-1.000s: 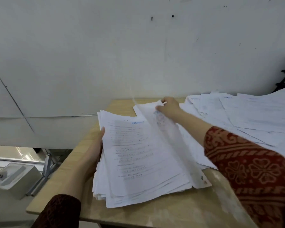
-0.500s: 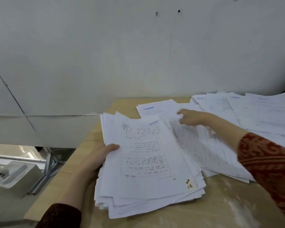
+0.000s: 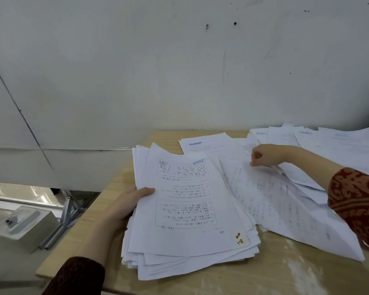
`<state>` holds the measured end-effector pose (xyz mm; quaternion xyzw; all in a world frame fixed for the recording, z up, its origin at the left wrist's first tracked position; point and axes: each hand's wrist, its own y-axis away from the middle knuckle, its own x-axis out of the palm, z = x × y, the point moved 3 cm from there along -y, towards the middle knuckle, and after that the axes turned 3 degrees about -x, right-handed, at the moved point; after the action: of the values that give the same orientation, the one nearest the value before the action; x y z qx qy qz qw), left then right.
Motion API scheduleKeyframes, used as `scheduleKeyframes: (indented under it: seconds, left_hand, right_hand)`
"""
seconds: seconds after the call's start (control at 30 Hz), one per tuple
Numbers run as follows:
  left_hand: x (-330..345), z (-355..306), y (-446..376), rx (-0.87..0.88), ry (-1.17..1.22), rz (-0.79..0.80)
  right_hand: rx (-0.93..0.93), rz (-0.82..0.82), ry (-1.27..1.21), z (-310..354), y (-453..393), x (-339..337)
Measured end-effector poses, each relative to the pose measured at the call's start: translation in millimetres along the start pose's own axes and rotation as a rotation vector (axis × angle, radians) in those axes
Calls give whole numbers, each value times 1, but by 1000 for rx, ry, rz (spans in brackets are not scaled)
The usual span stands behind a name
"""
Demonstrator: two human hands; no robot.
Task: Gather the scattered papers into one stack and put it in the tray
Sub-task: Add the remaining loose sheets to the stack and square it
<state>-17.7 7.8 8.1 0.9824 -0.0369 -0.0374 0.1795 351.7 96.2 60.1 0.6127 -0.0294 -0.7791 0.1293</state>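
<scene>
We cannot read the blurred print on the loose sheet (image 3: 275,199). The scattered papers (image 3: 339,145) run off the right edge. The stack (image 3: 190,209) hides the left hand's (image 3: 128,203) fingers.

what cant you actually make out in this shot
- Tray: none shows in the head view.
- Loose papers: cut off by the right edge.
- Stack: lower sheets covered by the top page, print too small to read.
- Left hand: fingers hidden under the stack.
- Right hand: grip on the sheet unclear.
</scene>
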Motion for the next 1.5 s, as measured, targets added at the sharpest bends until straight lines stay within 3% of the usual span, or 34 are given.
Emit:
scheduleKeyframes:
  seconds: [0.1,0.17,0.27,0.43,0.6,0.83,0.93,1.03,1.2,1.33,1.5]
  left_hand:
    - [0,0,-2,0,-18,15]
    - [1,-2,-1,15,-55,22]
    - [3,-2,2,38,-67,33]
    - [-1,-1,-1,28,-71,2]
    - [-3,1,-7,31,-68,-1]
    - [-2,1,-8,27,-39,0]
    - [-1,1,-8,21,-23,1]
    - [0,1,-7,12,-15,8]
    - [0,0,-5,-3,-19,-1]
    - [0,0,-5,11,-12,-9]
    - [5,-3,-4,65,-70,-52]
  right_hand:
    - [-84,-215,-185,23,5,3]
    - [-98,-125,-270,50,10,18]
    - [-85,38,-177,77,5,43]
    - [19,-68,-500,71,-3,39]
    - [49,-82,-619,64,-2,42]
    - [65,-226,-416,44,-8,-2]
    - [51,-204,-286,49,-9,-25]
    - [-38,-208,-221,72,-12,-39]
    - [-323,-465,126,137,-18,-60]
    - [-586,-322,288,190,-2,-37]
    - [-879,-137,394,229,36,40]
